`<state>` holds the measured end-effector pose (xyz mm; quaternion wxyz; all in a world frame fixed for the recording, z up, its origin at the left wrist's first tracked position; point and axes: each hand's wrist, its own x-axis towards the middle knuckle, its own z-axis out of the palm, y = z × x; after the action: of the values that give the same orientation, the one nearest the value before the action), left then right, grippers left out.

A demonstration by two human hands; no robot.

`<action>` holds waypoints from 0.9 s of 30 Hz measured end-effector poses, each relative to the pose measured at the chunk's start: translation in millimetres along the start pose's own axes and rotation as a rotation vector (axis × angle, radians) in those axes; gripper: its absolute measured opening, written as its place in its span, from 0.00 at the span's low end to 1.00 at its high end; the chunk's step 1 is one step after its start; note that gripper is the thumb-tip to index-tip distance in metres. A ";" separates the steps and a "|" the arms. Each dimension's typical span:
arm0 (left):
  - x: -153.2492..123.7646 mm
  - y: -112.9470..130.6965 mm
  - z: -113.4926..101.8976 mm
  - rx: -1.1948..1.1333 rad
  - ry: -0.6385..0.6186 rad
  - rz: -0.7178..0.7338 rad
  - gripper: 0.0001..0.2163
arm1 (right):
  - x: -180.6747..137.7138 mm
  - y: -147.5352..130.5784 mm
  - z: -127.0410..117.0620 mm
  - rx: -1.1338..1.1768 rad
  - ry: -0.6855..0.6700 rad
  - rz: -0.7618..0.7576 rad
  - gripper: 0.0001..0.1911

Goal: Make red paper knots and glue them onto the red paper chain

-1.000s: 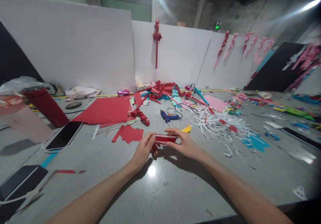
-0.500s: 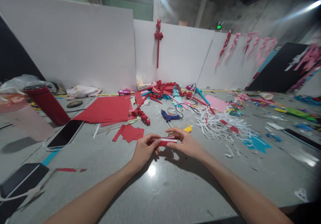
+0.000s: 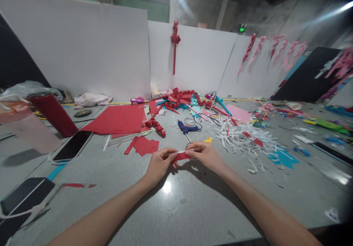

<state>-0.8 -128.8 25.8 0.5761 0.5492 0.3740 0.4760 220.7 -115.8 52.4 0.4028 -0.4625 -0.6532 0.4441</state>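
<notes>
The red paper strip (image 3: 182,155) is held over the grey table (image 3: 176,209), near the large red sheet (image 3: 117,119) and the smaller red scraps (image 3: 143,145). The left hand (image 3: 160,164) and the right hand (image 3: 205,155), each closed in a pinch, grip its two ends between fingertips.

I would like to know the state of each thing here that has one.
red paper strip: pinched at both ends.
left hand: shut on the strip.
right hand: shut on the strip.
red tumbler: upright, lid on.
phone: flat, screen dark.
glue gun: lying on its side.
red paper sheets: lying flat.
</notes>
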 end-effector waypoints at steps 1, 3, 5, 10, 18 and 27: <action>-0.1 -0.1 0.0 -0.002 -0.006 -0.001 0.16 | 0.3 0.9 -0.3 0.000 0.003 -0.001 0.17; -0.1 -0.6 -0.1 -0.005 -0.014 -0.001 0.16 | 0.6 2.3 -0.7 -0.007 0.004 -0.001 0.17; 0.1 -1.2 -0.2 -0.009 -0.014 -0.002 0.16 | 0.6 2.5 -0.8 -0.019 0.004 0.004 0.18; 0.8 0.5 0.4 -0.005 -0.013 -0.014 0.16 | -0.7 -2.0 -0.3 -0.028 0.012 0.021 0.18; 0.7 0.6 0.2 0.065 -0.006 0.007 0.16 | -0.2 -2.8 -0.4 -0.029 0.018 0.036 0.16; 1.6 -1.0 0.6 0.106 -0.120 -0.049 0.18 | -2.9 -5.0 2.9 -0.163 -0.002 -0.052 0.12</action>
<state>0.3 -127.4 25.0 0.5791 0.5972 0.3766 0.4077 217.5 -120.1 56.0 0.3743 -0.4764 -0.6994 0.3792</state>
